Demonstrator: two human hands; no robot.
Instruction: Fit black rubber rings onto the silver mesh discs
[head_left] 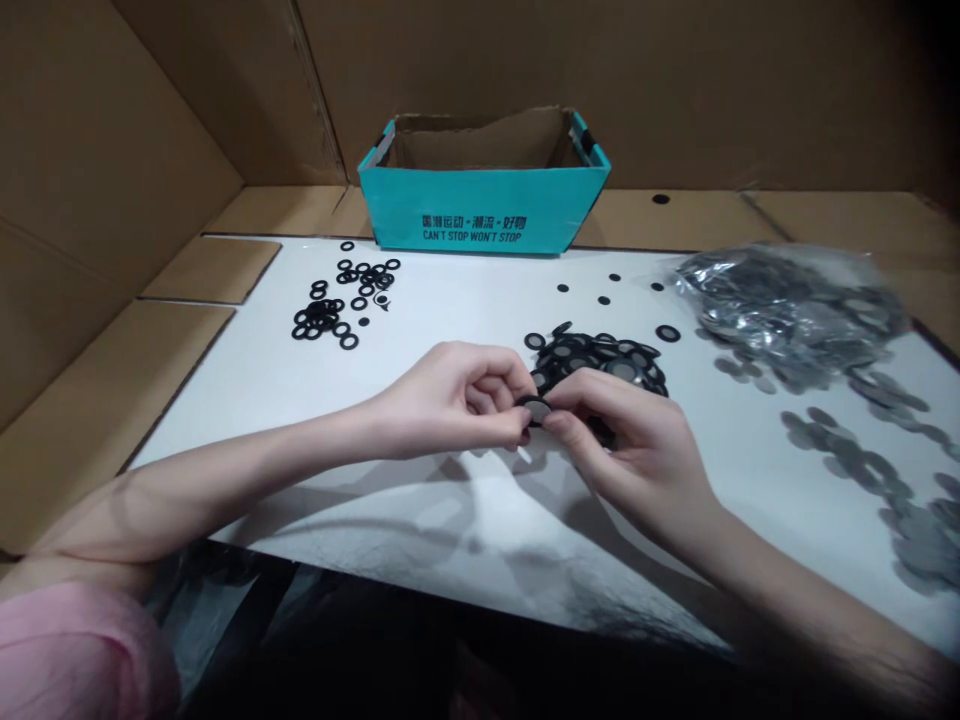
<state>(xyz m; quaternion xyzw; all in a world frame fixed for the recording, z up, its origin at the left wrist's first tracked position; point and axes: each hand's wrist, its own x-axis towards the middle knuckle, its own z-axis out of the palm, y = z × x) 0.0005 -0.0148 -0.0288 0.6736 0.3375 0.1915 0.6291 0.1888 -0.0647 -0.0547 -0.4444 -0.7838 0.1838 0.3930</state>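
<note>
Both hands pinch one small round disc (537, 409), grey in the middle with a black rim, just in front of a pile. My left hand (472, 400) grips its left edge between thumb and fingers. On the opposite edge, the thumb and forefinger of my right hand (630, 430) are closed. Behind them lies a heap of similar black-rimmed grey discs (600, 358), partly covered by the right hand. One loose black-rimmed disc (668, 333) rests beside the heap. Thin black rings (349, 341) are scattered in two clusters to the left.
A turquoise box (480, 205), open at the top, stands at the back. At right, a clear plastic bag (795, 300) full of dark discs lies near loose grey discs (847, 450). Cardboard walls (637, 90) surround the white tabletop (465, 300). Small black dots (604, 300) lie behind the heap.
</note>
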